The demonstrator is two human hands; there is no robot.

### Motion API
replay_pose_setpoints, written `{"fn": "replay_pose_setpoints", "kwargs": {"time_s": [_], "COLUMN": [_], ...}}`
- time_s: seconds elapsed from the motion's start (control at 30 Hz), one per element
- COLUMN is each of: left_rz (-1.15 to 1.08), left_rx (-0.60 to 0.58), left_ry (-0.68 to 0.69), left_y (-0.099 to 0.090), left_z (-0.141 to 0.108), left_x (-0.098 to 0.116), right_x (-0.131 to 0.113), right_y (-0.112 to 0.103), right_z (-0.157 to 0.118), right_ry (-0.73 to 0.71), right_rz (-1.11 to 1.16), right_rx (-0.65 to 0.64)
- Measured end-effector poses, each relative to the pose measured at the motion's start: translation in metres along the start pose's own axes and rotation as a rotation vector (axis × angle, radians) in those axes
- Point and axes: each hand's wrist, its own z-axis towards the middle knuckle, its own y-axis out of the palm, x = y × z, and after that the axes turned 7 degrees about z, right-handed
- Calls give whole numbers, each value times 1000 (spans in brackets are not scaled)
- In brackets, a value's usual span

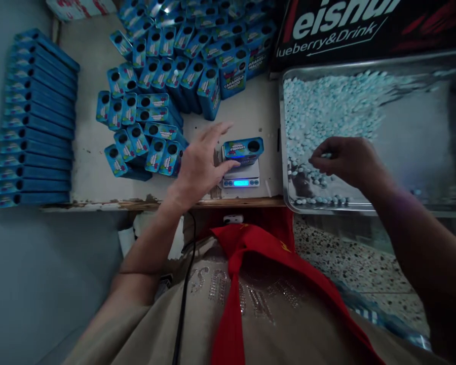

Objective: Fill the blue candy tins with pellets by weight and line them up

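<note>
A blue candy tin labelled "Caramelo Macizo" stands on a small digital scale whose display glows blue. My left hand is just left of the tin, fingers spread and thumb reaching toward its side; whether the thumb touches it I cannot tell. Over the metal tray at right, my right hand is closed in a pinch, with a few pale candies showing at its fingers. Small light-blue and white candies lie spread through the tray's left and middle part.
Many more blue tins stand upright in a loose group behind my left hand. At far left is a neat row of tins. A black printed box sits behind the tray. The table's worn wooden edge runs before me.
</note>
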Motion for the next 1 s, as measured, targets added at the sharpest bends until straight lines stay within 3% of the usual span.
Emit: {"fn": "replay_pose_setpoints", "kwargs": {"time_s": [0.1,0.2,0.33,0.47,0.67,0.8,0.9,1.0], "left_rz": [-83,-108,-74,-38,-10,6,0,14], "left_rx": [12,10,36,33,32,31,58,95], "left_ry": [-32,-67,-85,-67,-41,-21,31,53], "left_y": [22,27,15,3,-4,-11,-20,-28], "left_z": [-7,-17,-27,-32,-37,-39,-40,-38], "left_x": [-7,-13,-17,-18,-19,-23,-22,-19], "right_x": [-21,-56,-112,-144,-137,-134,-124,-87], "right_y": [-1,2,14,28,38,35,15,-16], "right_z": [-1,1,1,1,2,0,2,3], "right_ry": [-127,-359,-641,-727,-799,-773,-674,-506], "right_rz": [60,96,-185,-516,-586,-534,-458,-454], "right_rx": [-83,-165,-246,-350,-335,-292,-176,21]}}
